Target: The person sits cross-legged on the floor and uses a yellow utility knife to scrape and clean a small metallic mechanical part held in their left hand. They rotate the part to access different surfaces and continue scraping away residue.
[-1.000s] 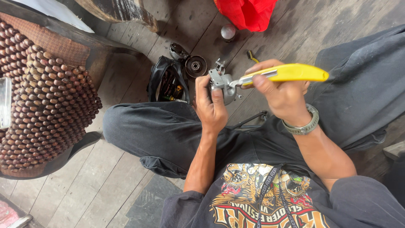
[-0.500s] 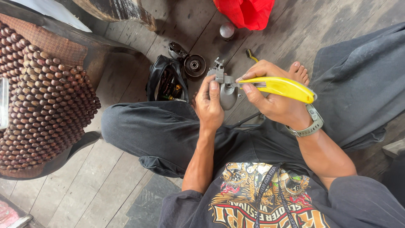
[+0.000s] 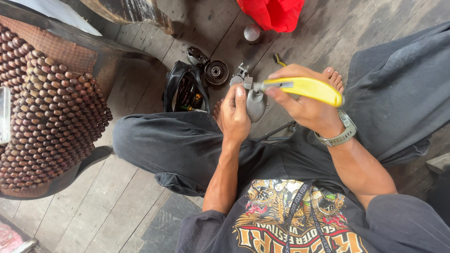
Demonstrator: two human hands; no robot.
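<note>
- Metal part [image 3: 255, 104]: gripped in left hand [image 3: 235, 115], held over the lap, just above the floor.
- Yellow tool [image 3: 304, 87]: clasped in right hand [image 3: 302, 105]; long axis runs right to left, tip meeting the part's top.
- Black bag [image 3: 185, 91] lies beyond, apart.

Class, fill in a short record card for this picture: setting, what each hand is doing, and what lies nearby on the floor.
Setting: person sitting cross-legged on a wooden plank floor
Left hand: grips a grey metal part above the lap
Right hand: holds a yellow-handled tool with its tip at the metal part
Right wrist: watch
Floor ahead: open black bag, round metal disc, small silver ball, red cloth
Left side: beaded seat cover on a chair
</note>
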